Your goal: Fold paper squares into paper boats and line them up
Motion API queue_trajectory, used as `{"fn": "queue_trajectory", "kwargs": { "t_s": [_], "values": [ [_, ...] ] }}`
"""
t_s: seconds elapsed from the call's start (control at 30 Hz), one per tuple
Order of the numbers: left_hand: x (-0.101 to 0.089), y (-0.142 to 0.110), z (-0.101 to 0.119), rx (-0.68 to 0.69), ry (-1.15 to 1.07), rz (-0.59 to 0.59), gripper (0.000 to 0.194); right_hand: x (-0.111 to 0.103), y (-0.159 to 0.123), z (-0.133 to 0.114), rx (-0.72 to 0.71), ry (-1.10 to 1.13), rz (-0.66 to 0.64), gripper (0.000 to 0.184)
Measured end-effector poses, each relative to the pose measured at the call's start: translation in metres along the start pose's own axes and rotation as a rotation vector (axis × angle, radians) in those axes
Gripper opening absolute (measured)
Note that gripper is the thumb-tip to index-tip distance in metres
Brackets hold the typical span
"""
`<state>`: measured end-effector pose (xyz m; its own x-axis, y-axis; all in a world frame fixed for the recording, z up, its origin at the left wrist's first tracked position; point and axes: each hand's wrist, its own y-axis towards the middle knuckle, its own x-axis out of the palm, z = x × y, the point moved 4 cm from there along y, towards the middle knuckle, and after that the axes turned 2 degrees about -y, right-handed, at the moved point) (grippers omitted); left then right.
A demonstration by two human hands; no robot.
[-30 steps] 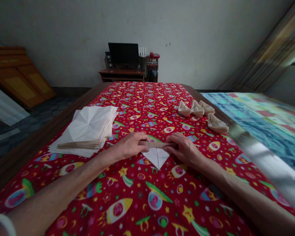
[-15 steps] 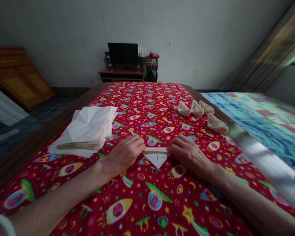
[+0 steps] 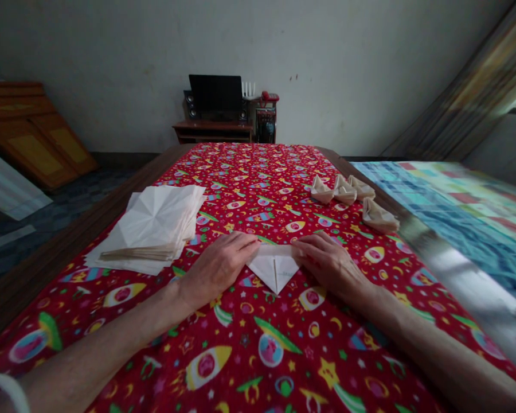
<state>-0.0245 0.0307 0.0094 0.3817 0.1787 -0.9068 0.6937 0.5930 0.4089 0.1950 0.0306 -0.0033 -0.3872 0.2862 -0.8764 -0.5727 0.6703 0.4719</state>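
A folded white sheet of paper [image 3: 275, 268] lies on the red patterned tablecloth [image 3: 258, 321], its point toward me and a crease down its middle. My left hand [image 3: 226, 258] grips the upper left corner, fingers closed together. At the upper right corner my right hand [image 3: 324, 258] does the same, with its thumb hidden. Left of the hands rests a stack of creased paper sheets [image 3: 155, 212], with a bundle of folded strips [image 3: 137, 252] on its near side. Several folded paper boats [image 3: 322, 190] stand at the right edge of the cloth.
The dark wooden table edge [image 3: 124, 183] runs along the left. A bed with a blue checked cover [image 3: 413, 201] adjoins the right side. At the far wall are a monitor [image 3: 215, 93], speakers and a red telephone [image 3: 269, 97]. A wooden cabinet [image 3: 30, 132] stands left.
The paper's upper edge, a narrow raised band before, now lies flatter and farther from me. Both hands have shifted slightly away from me with it, still at its corners.
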Motion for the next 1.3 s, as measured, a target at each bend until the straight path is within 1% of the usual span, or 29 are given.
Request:
{"fn": "queue_trajectory", "kwargs": {
  "t_s": [0.13,0.3,0.43,0.5,0.6,0.87,1.03,1.13,1.3],
  "values": [
    [-0.001,0.001,-0.002,-0.044,0.007,0.012,0.025,-0.005,0.003,-0.002,0.039,-0.040,0.013,0.020],
    [-0.002,0.000,-0.003,-0.077,-0.002,0.017,0.017,-0.003,0.004,-0.001,0.052,-0.028,0.001,0.014],
    [-0.002,0.001,-0.002,-0.088,-0.039,0.028,0.015,-0.004,0.002,-0.003,0.033,-0.072,0.000,0.018],
    [-0.002,0.001,-0.002,-0.107,-0.057,0.028,0.018,-0.005,0.001,-0.005,0.024,-0.106,-0.010,0.021],
    [-0.001,0.000,-0.003,-0.122,-0.077,0.029,0.029,-0.006,0.000,-0.007,0.008,-0.146,-0.037,0.023],
    [0.002,-0.002,-0.003,-0.068,-0.087,0.064,0.027,-0.005,0.001,-0.008,0.005,-0.183,-0.057,0.023],
    [0.004,-0.003,-0.003,-0.061,-0.077,0.056,0.035,-0.006,0.003,-0.008,0.058,-0.142,-0.030,0.020],
    [0.005,-0.002,-0.004,-0.098,-0.127,0.067,0.039,-0.006,0.003,-0.007,0.034,-0.087,-0.010,0.018],
    [0.009,0.007,-0.007,-0.205,-0.266,0.055,0.039,-0.005,0.005,-0.008,-0.009,-0.027,0.016,0.014]
  ]
}}
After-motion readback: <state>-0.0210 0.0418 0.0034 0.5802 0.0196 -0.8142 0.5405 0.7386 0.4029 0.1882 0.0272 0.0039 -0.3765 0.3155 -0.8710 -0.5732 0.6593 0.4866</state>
